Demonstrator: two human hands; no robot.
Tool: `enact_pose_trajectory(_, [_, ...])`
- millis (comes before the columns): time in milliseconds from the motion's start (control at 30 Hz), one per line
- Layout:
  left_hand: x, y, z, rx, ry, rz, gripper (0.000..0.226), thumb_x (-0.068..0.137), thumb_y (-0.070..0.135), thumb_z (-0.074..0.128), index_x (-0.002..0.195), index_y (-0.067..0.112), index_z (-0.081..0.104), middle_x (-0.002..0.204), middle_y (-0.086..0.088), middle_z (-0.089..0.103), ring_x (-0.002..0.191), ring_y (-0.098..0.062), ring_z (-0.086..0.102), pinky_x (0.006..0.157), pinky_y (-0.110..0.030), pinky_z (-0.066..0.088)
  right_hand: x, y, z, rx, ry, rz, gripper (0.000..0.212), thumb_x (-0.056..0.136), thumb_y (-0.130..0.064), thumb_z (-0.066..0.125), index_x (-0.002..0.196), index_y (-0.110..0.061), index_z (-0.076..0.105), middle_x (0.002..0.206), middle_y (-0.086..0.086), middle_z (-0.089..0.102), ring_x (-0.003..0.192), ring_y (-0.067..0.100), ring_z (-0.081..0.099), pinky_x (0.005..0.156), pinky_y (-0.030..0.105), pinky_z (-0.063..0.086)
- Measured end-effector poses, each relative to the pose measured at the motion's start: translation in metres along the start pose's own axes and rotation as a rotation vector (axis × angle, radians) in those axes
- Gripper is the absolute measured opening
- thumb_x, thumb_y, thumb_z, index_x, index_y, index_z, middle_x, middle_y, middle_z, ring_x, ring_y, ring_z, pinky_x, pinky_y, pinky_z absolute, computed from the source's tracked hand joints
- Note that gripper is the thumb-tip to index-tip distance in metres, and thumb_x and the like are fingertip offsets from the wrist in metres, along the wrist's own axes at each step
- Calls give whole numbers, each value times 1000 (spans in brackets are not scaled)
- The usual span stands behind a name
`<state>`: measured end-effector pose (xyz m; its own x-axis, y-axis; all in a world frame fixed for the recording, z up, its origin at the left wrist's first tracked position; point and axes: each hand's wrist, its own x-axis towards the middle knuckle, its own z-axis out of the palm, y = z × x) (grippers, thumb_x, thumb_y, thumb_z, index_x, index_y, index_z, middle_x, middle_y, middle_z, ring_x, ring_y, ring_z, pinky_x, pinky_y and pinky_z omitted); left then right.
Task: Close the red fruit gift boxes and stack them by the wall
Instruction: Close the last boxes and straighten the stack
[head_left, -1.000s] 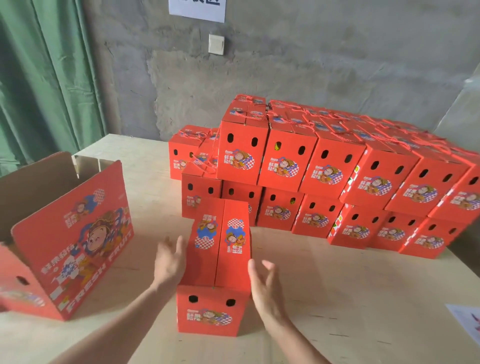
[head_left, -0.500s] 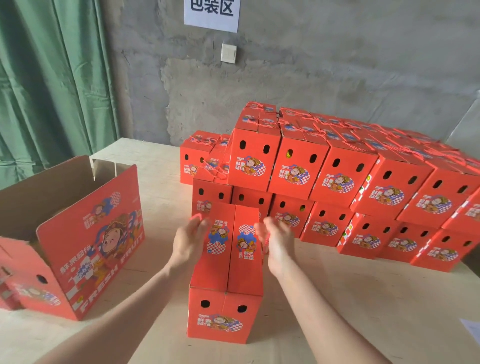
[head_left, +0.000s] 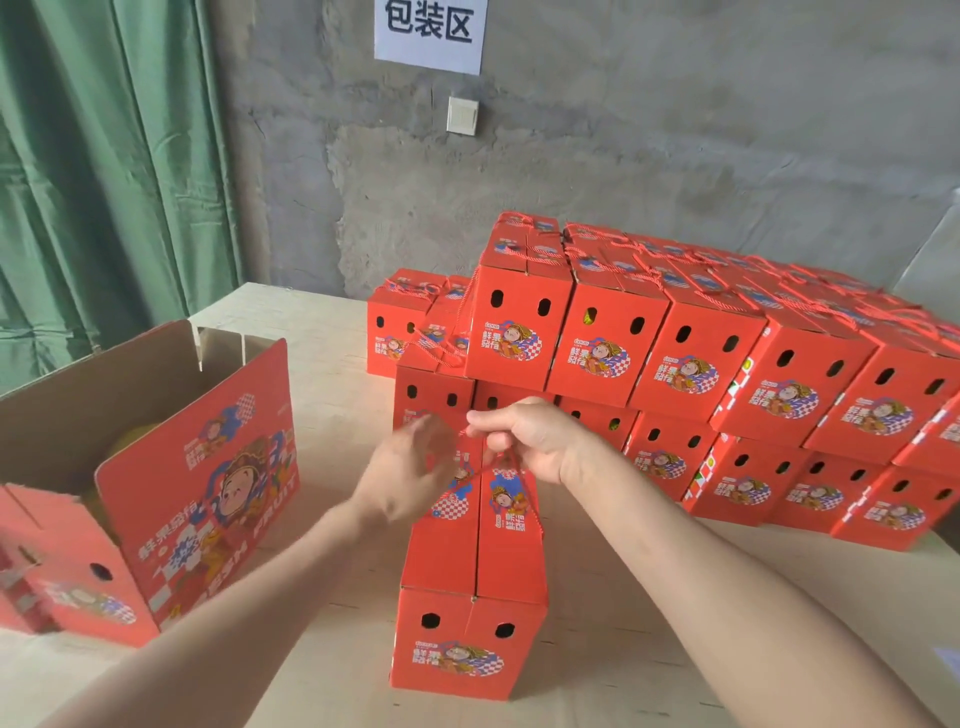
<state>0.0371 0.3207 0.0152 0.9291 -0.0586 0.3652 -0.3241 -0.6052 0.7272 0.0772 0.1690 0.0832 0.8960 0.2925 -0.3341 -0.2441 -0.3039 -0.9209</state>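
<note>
The surface (head_left: 675, 597) is pale plywood, pushed up against a rough grey concrete wall (head_left: 701, 145). A green curtain (head_left: 104, 182) hangs on the left. A paper sign (head_left: 430, 31) is fixed high on the wall with a white switch (head_left: 462, 115) below it.

Along the far side, closed red boxes form a stack (head_left: 701, 358) two rows high. It runs off the right edge, so I cannot see where it ends.

The one red gift box (head_left: 467, 571) being handled stands near the middle of the surface. Its lid flaps meet along the top, and its far end is close to the lower row of the stack. The right hand (head_left: 530, 436) is curled over that far end, pinching the red cord handle (head_left: 525, 486). The left hand (head_left: 410, 473) is just beside it over the lid. It is so blurred that I cannot tell whether it grips anything, though its fingers look loosely spread.

On the left a large open carton (head_left: 208, 493) stands with its flap up, cut off by the frame. Something yellow shows inside, too little of it to name. A pale scrap (head_left: 946, 659) sits at the right edge, mostly out of view.

Bare surface lies to the right of the gift box, between it and the near edge. A narrower strip separates it from the carton.
</note>
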Motion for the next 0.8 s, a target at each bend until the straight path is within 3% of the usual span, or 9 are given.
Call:
enact_pose_trajectory(100, [-22,-36,31,14,-283,-205,65,91,36,58,146,12,30,148,-1,37,133,-17,40,106,-31,36,7,-9,6,59,188,-14,15,94,-11,56,81,-6,61,38,-6,45,42,12,52,53,24,43])
enact_pose_trajectory(167, [-27,-48,45,-4,-321,-220,72,90,36,61,150,22,22,158,10,14,140,-11,27,111,-34,31,10,-13,13,67,273,-46,16,94,-7,51,79,-6,58,43,-2,46,42,14,47,52,24,41])
enact_pose_trajectory(200, [-25,-51,46,-25,-311,-240,73,89,36,62,149,24,23,158,13,11,140,-10,27,111,-37,33,11,-14,16,53,306,-63,17,93,-5,50,78,-5,57,47,0,46,42,15,44,51,24,39])
enact_pose_trajectory(333, [-24,-57,41,-19,-269,-275,77,84,37,67,148,30,24,155,19,18,133,-9,38,107,-40,37,10,-17,28,-17,351,-153,25,91,0,49,67,-5,56,48,4,44,41,15,40,52,28,40])
enact_pose_trajectory(467, [-30,-54,39,131,-204,-192,77,84,43,63,147,38,20,151,31,12,134,-4,34,113,-39,26,10,-20,30,-67,389,-281,24,90,-1,49,66,-3,54,50,5,47,44,17,43,52,29,42])
enact_pose_trajectory(667, [-27,-53,51,230,-105,-272,74,84,50,59,146,31,24,155,22,13,134,-10,37,111,-40,27,15,-18,11,28,296,-226,20,92,-1,50,74,-6,59,61,5,58,52,16,55,58,27,44])
enact_pose_trajectory(800, [-34,-61,65,58,60,-457,69,85,48,62,143,23,31,141,-1,43,122,-20,49,96,-37,43,13,0,4,-54,91,-236,11,94,-4,54,86,-10,59,75,5,68,69,10,64,67,21,39])
